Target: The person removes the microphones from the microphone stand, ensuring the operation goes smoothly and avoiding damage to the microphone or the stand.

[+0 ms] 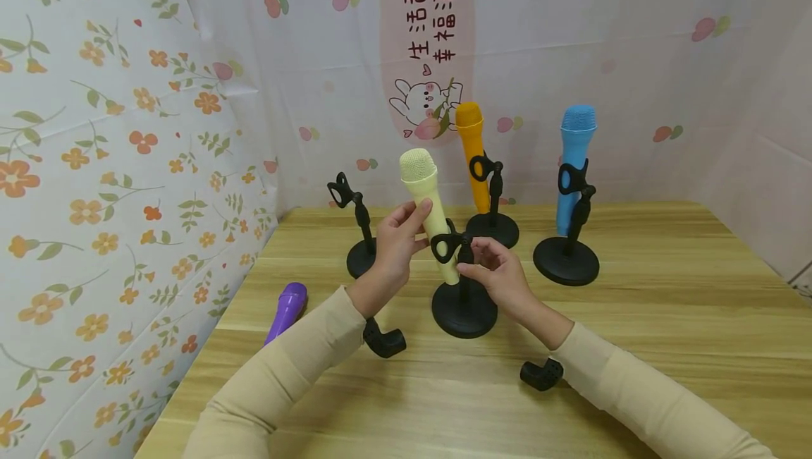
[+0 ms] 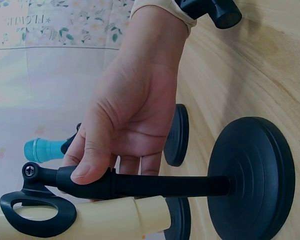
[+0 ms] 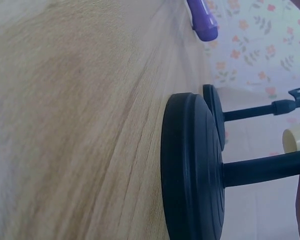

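My left hand (image 1: 414,228) grips a pale yellow microphone (image 1: 421,187) by its body, head upward. The handle passes through the black clip (image 1: 444,246) of a round-based stand (image 1: 464,312) in the middle of the wooden table (image 1: 666,318). My right hand (image 1: 476,261) pinches the stand's pole just under the clip. The left wrist view shows this right hand (image 2: 130,115) with its thumb on the pole, the clip (image 2: 37,214) ringing the yellow microphone (image 2: 95,220), and the base (image 2: 252,175). In the right wrist view the base (image 3: 190,165) stands on the table, with the microphone's butt (image 3: 296,138) at the right edge.
Behind stand an orange microphone (image 1: 472,156) and a blue microphone (image 1: 576,156), each clipped in its own stand. An empty stand (image 1: 359,233) is at the left rear. A purple microphone (image 1: 287,309) lies near the table's left edge. Patterned walls close in on the left and back.
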Available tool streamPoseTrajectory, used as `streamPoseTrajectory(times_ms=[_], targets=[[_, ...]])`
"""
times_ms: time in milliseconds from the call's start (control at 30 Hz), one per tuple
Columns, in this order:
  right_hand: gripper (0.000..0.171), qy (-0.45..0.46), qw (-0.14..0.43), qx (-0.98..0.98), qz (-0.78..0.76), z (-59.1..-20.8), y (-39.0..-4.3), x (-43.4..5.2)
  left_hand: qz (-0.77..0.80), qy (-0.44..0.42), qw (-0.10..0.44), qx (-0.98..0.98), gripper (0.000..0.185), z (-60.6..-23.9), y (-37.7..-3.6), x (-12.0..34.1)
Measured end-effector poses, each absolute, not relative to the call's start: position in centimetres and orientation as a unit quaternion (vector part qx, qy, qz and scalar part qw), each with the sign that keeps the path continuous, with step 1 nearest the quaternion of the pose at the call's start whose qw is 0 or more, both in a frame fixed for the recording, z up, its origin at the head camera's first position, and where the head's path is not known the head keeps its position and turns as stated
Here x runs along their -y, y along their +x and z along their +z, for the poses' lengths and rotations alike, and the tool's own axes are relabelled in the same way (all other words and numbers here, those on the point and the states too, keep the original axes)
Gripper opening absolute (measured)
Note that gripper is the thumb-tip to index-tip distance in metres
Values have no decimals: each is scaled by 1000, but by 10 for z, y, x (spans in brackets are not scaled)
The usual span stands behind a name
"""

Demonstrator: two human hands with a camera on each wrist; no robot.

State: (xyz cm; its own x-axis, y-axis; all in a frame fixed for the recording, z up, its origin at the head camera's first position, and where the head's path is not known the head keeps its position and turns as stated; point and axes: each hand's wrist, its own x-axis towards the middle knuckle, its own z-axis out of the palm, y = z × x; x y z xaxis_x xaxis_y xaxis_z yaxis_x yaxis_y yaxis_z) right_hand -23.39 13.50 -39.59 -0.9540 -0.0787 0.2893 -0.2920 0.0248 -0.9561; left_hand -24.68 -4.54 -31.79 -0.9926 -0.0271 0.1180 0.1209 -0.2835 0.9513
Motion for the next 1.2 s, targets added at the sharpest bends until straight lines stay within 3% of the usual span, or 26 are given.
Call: streamPoseTrajectory(times_ms=[1200], targets=[[37,132,75,712,686,-396,-235,-136,-814,-40,46,578,33,-309,-251,53]])
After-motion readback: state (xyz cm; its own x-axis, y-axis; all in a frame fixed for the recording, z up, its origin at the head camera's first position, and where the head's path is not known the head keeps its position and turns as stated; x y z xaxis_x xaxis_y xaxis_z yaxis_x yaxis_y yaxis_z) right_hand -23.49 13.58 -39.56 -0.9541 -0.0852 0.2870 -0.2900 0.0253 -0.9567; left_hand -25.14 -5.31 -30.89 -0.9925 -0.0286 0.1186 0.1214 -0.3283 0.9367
